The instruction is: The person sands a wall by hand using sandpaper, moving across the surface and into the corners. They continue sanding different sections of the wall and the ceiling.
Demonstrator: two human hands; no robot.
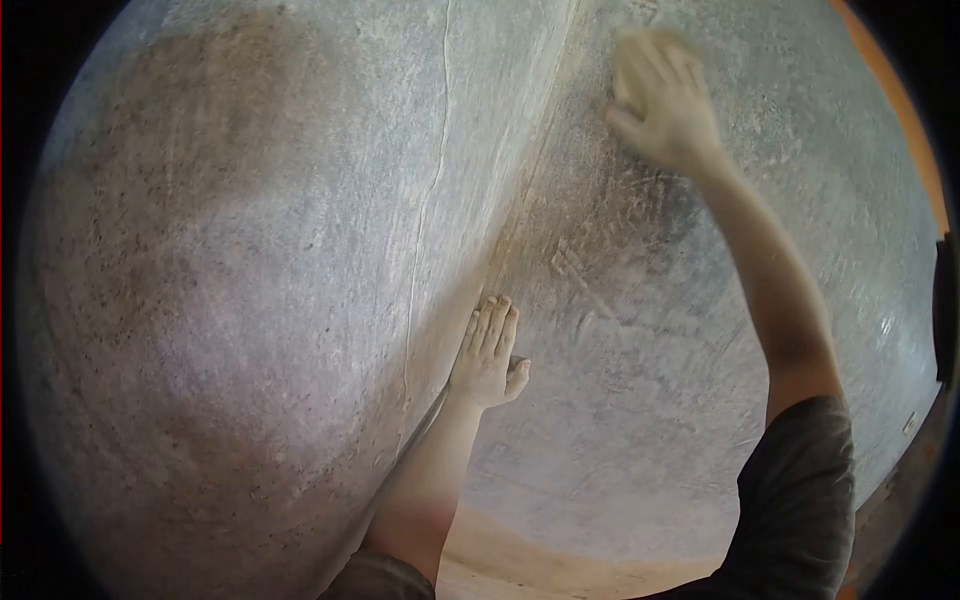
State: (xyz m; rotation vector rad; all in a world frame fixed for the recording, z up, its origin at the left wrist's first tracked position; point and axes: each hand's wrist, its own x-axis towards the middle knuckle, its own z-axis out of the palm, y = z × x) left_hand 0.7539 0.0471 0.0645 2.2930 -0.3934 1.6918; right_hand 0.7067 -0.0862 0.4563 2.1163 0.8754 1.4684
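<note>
Before me rises a large, rounded grey surface [620, 400], rough and mottled, with a deep crease running up its middle. Beside the crease my left hand [487, 355] lies flat against it, fingers stretched upward and thumb out to the right, with nothing held. Higher up and to the right, my right hand [668, 110] presses a pale yellowish pad [633, 75] to the surface. Motion blurs this hand, and its fingers lie over the pad, hiding much of it. Scuffs and scratch marks [580, 280] show below the right hand.
Left of the crease bulges a second rounded face [240, 300] with dark patches and a thin raised line [425, 215] down it. A tan band [560, 565] edges the bottom. An orange strip [905, 110] and a dark object [945, 310] stand at the far right.
</note>
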